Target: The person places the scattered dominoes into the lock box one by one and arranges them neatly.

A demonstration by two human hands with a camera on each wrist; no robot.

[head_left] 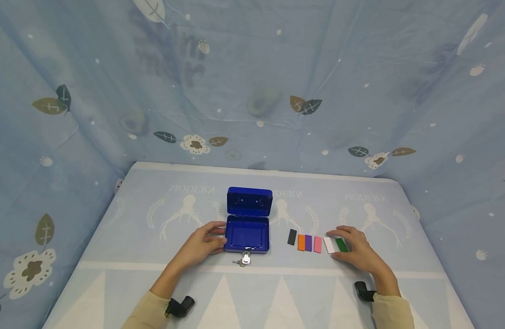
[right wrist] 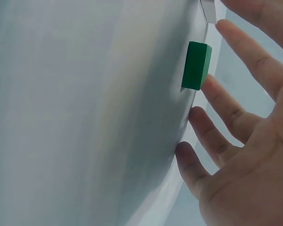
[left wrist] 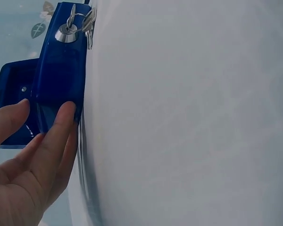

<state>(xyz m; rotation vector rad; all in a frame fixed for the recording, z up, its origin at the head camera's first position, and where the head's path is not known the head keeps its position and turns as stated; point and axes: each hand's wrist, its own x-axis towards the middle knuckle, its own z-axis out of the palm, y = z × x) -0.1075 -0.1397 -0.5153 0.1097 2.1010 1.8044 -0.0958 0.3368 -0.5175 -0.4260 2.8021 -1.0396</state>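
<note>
Loosely spread hands (head_left: pixel 200 246) (head_left: pixel 358 252) at blue box (head_left: pixel 246 234) and green block (head_left: pixel 341 245); purple block (head_left: pixel 308 243) head-view only

The head camera is facing forward and down over the tabletop (head_left: pixel 129 246); close in, wrist cameras are watching the left hand (left wrist: pixel 30 174) and right hand (right wrist: pixel 254 146), sharing with it the blue box (left wrist: pixel 61 70) and green block (right wrist: pixel 196 66), respectively.

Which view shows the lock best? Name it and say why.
The left wrist view: the lock appears largest, its rounded metal side plain. The head view shows it small, at the front of the box; the right wrist view lacks it.
</note>
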